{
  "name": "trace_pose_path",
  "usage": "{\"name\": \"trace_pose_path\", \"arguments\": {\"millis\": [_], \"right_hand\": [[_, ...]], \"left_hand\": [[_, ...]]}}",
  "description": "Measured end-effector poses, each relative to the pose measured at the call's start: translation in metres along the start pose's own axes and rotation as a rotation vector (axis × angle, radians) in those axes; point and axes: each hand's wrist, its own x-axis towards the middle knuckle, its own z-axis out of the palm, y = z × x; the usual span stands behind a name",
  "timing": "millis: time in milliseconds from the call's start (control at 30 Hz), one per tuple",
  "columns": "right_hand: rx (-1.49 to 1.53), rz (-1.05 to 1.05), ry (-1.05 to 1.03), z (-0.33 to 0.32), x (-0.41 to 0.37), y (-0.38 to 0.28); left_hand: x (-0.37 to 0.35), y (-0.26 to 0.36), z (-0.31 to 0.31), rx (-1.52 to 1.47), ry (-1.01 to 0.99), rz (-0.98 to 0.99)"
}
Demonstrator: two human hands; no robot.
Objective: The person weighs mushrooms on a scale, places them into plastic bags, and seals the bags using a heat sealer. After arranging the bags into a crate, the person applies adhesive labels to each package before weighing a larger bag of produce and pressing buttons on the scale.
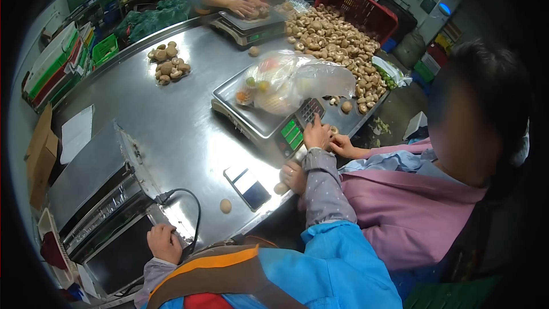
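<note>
My right hand (317, 134) reaches over a scale's keypad (310, 111), with its index finger stretched onto the keys and nothing held. On this scale's metal tray (226, 92) lies a clear plastic bag (280, 83) with round fruit inside; the green display (291, 134) is lit. My left hand (163, 243) rests, fingers apart and empty, at the edge of a wrapping machine (106, 206). A co-worker in pink has one hand (344, 146) close beside my right hand and another (294, 176) near a mushroom (281, 188).
A mushroom pile (334, 40) spills from a red crate (357, 8) at the back right. Another person's hands (247, 9) are over a second scale (251, 33). A phone (249, 187), loose mushroom (226, 206), mushroom packs (171, 71) and black cable (197, 209) lie on the table.
</note>
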Motion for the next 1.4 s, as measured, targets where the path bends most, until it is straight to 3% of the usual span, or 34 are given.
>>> {"name": "trace_pose_path", "arguments": {"millis": [300,400,433,500,600,667,867,967,1400], "right_hand": [[-0.162,-0.076,-0.092,0.034,0.025,0.018],[-0.043,0.005,-0.171,0.014,0.011,-0.013],[0.110,-0.102,0.019,0.028,-0.009,-0.022],[0.248,-0.250,0.124,0.024,-0.063,-0.059],[0.468,-0.506,-0.179,0.003,-0.146,-0.080],[0.442,-0.514,-0.331,0.002,-0.182,-0.071],[0.165,-0.445,-0.440,0.000,-0.213,-0.038],[0.031,-0.386,-0.436,0.000,-0.213,-0.039],[-0.009,-0.335,-0.404,0.007,-0.215,-0.049]], "left_hand": [[-0.001,-0.001,0.001,0.050,-0.041,-0.020],[-0.001,0.000,0.001,0.060,-0.055,-0.018],[-0.001,0.000,0.002,0.061,-0.042,-0.013],[0.004,-0.001,0.004,0.068,-0.026,-0.002],[0.002,0.001,0.001,0.059,-0.032,-0.006],[0.004,0.004,-0.001,0.064,-0.038,-0.009],[0.005,0.004,-0.002,0.046,-0.036,-0.018],[0.002,0.003,0.001,0.044,-0.017,-0.020],[0.001,0.000,-0.004,0.016,-0.016,-0.020]]}}
